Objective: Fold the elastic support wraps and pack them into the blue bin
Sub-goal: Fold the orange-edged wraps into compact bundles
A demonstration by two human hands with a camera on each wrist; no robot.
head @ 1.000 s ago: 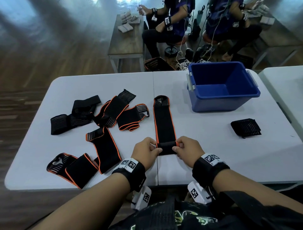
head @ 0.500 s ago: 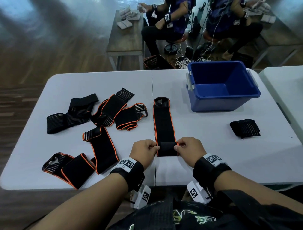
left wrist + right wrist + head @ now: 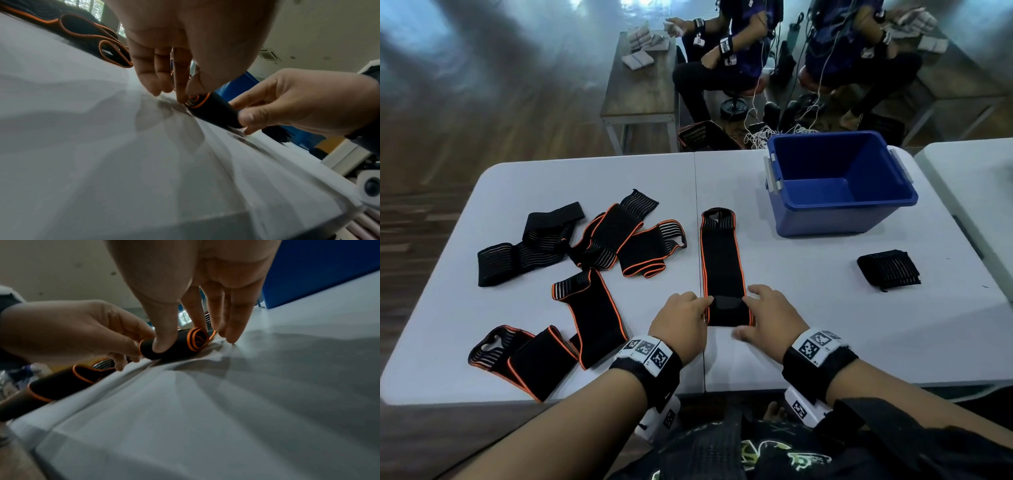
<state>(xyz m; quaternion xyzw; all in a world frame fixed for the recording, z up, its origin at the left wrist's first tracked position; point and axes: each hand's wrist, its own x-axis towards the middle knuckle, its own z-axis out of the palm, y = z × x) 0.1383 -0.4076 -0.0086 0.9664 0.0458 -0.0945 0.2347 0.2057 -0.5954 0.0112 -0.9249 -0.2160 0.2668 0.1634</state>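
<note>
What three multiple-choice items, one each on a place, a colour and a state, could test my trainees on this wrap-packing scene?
1. Where is the folded all-black ribbed wrap?
A. in the bin
B. on the white table, right of the hands
C. on the floor

2. What colour trims the long black elastic wrap being rolled?
A. orange
B. green
C. white

3. What is inside the blue plastic bin?
A. three wraps
B. a lid
C. nothing visible

Key: 1 B, it lies on the table nearer than the bin. 2 A, an orange edge lines it. 3 C, only the bare blue floor shows.
</note>
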